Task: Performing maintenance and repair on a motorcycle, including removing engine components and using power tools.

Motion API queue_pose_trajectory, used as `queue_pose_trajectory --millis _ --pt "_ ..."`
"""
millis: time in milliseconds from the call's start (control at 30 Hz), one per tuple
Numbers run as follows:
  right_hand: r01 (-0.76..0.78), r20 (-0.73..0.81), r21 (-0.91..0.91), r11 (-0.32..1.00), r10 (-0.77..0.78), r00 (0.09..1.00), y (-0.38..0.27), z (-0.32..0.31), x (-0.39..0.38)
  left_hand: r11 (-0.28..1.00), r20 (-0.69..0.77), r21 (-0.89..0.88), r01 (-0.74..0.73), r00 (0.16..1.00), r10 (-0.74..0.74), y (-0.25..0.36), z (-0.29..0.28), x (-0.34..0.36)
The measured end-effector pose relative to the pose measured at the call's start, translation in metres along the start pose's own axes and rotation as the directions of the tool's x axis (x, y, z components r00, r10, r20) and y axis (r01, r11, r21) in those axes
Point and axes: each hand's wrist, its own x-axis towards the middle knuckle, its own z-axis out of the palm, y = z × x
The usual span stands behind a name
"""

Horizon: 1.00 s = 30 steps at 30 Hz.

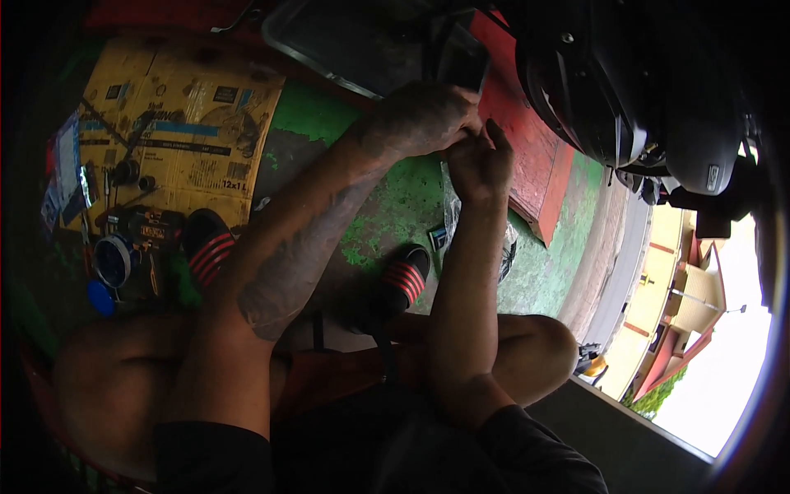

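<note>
The black motorcycle (592,90) is to the right of the red platform (527,156), while the left hand (444,115) and right hand (481,169) come together near the platform's left edge, fingers drawn in close, though whether they hold anything I cannot tell. Left of the platform, past a striped sandal (405,276), the green floor (309,115), its paint worn and patchy, carries flattened cardboard (193,107) with dark tools (126,171) on it. Right of the platform, a road (617,267) and a building (699,292) show in bright daylight.
</note>
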Motion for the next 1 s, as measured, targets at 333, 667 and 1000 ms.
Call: queue_pose_trajectory --millis 333,667,1000 --pt "0.028 -0.026 0.2 0.979 -0.023 0.999 -0.035 0.015 0.025 0.372 -0.239 -0.928 -0.007 0.779 -0.58 -0.035 0.026 0.039" --pt "0.089 -0.169 0.203 0.975 -0.055 0.984 -0.049 -0.011 0.005 0.157 -0.206 -0.978 -0.134 0.655 -0.726 -0.038 0.052 0.081" --pt "0.102 0.112 0.148 0.984 -0.119 0.986 -0.061 -0.022 0.023 0.494 -0.355 -0.867 0.063 0.616 -0.703 -0.019 0.051 0.086"
